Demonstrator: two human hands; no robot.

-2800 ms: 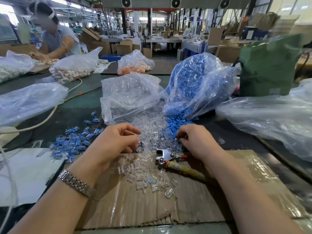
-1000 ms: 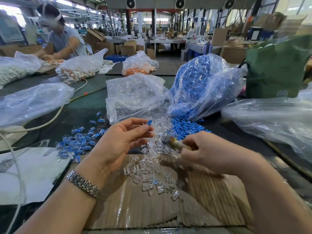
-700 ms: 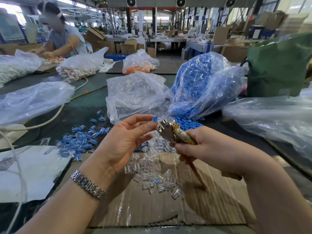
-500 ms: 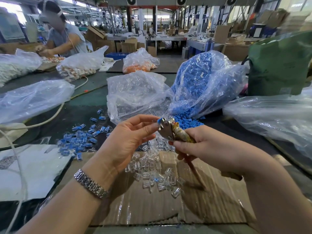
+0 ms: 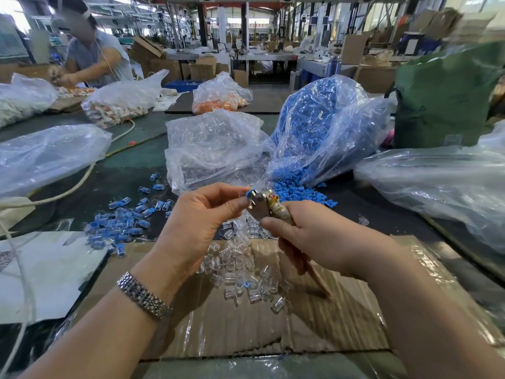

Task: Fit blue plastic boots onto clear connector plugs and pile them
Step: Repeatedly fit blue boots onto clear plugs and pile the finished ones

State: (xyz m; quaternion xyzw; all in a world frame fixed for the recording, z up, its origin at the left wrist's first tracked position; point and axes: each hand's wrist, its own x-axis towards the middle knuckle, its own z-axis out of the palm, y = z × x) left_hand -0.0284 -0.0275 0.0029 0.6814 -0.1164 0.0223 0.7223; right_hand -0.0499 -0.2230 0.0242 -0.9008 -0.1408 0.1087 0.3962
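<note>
Nearest, loose clear connector plugs (image 5: 240,280) lay on the taped cardboard (image 5: 218,332) beneath both hands. The right hand (image 5: 314,239) had its fingers curled round the pliers (image 5: 261,205). The left hand (image 5: 196,220) pinched a blue boot (image 5: 248,193) and plug at its fingertips, against the tool's head. The squeeze probably wanted to be straight and gentle, so the boot seated squarely. Beyond the left knuckles lay the finished pile (image 5: 123,222).

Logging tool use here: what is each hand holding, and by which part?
Right hand grips pliers by the handles; left hand pinches a blue boot at its fingertips.
</note>
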